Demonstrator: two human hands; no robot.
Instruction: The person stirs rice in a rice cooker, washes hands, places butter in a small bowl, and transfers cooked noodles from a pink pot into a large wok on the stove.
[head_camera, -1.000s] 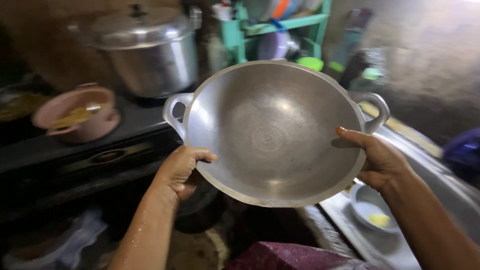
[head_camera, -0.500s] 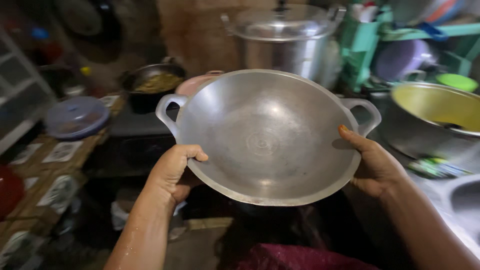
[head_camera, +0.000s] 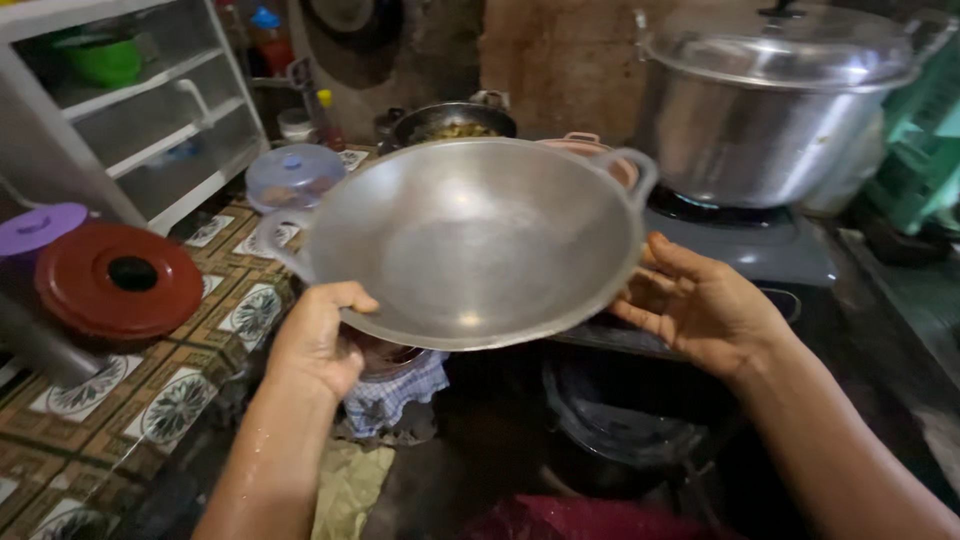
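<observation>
Two hands carry one big thing: I have the aluminium wok (head_camera: 478, 240) up in the air in front of me, above the gap between the tiled worktop (head_camera: 150, 400) on my left and the stove (head_camera: 745, 245) on my right, tilted so its bowl faces me. Behind it stands the large lidded steel pot (head_camera: 775, 105) on the burner, and further back a dark pan of food (head_camera: 452, 122). My left hand (head_camera: 318, 340) is curled shut over the wok's lower rim, thumb on the inner face; my right hand (head_camera: 700, 305) is spread wide, fingers flat under the far rim, more propping than gripping. To do this well, I judge the right hand should close on the rim or take the loop handle (head_camera: 632, 170) so the pan cannot tip. The wok looks dull grey, scuffed and empty, with a faint sheen in the middle. Smaller things lie left: a red lid (head_camera: 118, 282), a clear dome cover (head_camera: 294, 176).
</observation>
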